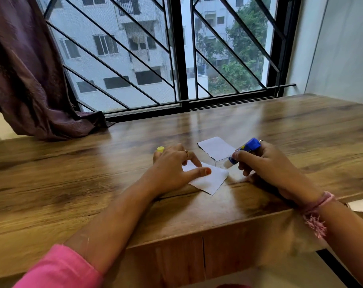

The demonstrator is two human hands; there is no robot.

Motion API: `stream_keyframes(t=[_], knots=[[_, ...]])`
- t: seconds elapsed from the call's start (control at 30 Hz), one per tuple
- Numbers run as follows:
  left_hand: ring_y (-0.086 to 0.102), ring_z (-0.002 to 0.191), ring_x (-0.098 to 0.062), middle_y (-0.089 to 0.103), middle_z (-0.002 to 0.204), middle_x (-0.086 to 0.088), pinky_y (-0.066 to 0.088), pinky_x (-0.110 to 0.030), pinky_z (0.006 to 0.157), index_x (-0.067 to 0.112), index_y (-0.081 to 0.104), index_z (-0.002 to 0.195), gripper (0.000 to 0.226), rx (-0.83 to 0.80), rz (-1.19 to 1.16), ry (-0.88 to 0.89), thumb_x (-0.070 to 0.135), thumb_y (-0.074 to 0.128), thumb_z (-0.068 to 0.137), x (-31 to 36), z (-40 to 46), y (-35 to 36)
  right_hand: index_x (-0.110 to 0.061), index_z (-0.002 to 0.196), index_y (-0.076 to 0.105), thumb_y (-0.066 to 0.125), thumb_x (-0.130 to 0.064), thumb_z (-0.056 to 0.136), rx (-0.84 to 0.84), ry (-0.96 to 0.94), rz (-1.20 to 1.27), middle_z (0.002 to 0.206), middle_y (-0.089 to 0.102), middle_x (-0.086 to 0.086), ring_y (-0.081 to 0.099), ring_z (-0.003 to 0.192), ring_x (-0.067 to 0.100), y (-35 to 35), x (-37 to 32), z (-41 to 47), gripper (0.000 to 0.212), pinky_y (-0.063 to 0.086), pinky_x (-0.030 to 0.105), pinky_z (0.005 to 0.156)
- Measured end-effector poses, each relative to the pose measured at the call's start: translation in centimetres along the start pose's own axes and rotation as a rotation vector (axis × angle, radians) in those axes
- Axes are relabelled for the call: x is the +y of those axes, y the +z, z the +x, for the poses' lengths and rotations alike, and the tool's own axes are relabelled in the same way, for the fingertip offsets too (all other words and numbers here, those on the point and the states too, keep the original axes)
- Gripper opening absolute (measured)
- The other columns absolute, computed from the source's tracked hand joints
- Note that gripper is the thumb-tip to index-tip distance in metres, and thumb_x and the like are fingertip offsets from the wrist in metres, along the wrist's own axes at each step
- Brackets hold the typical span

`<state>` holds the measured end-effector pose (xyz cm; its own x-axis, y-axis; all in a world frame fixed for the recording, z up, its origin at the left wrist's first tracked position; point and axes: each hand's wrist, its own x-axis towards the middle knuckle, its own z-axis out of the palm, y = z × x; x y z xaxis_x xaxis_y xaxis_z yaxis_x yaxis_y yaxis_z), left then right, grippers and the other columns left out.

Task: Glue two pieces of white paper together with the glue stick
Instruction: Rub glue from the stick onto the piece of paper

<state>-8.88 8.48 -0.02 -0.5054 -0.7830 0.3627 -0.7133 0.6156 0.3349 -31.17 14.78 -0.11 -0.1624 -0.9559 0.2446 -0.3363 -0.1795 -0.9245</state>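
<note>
Two small white paper pieces lie on the wooden table. The nearer paper is pinned under my left hand, whose thumb and fingers press flat on its left part. The farther paper lies free just behind it. My right hand grips a blue glue stick, tilted, with its white tip pointing down-left just above the near paper's right corner. A yellow cap peeks out behind my left hand; whether the hand holds it is unclear.
A barred window runs along the table's far edge, and a purple curtain hangs down onto the back left corner. Another white sheet shows at the table's right edge. A wall closes the right side.
</note>
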Motion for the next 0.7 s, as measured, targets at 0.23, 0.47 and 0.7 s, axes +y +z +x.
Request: stream_keyframes(t=[0.23,0.47,0.7], knots=[[0.040,0.095,-0.007,0.044,0.084,0.016,0.022,-0.033,0.083,0.044,0.070,0.101,0.033,-0.057,0.037,-0.009,0.065,0.060,0.077,-0.47,0.06,-0.55,-0.012,0.083,0.063,0.066,-0.031,0.079,0.006,-0.022,-0.074,0.055,0.065,-0.006,0.056,0.044,0.005,0.42,0.40,-0.02,0.019,0.044,0.020,0.041],[0.040,0.096,-0.007,0.045,0.084,0.015,0.026,-0.035,0.086,0.046,0.070,0.099,0.034,-0.073,0.026,-0.036,0.066,0.061,0.074,-0.51,0.04,-0.50,-0.019,0.078,0.067,0.064,-0.032,0.080,0.004,-0.070,-0.237,0.058,0.065,-0.005,0.054,0.045,0.000,0.54,0.02,-0.20,0.014,0.044,0.025,0.053],[0.042,0.093,-0.006,0.045,0.081,0.016,0.027,-0.036,0.090,0.046,0.071,0.098,0.033,-0.073,0.012,-0.049,0.066,0.062,0.073,-0.64,0.14,-0.39,-0.015,0.081,0.067,0.064,-0.033,0.081,0.002,-0.071,-0.258,0.061,0.064,-0.003,0.050,0.044,-0.002,0.48,0.09,-0.12,0.018,0.040,0.024,0.055]])
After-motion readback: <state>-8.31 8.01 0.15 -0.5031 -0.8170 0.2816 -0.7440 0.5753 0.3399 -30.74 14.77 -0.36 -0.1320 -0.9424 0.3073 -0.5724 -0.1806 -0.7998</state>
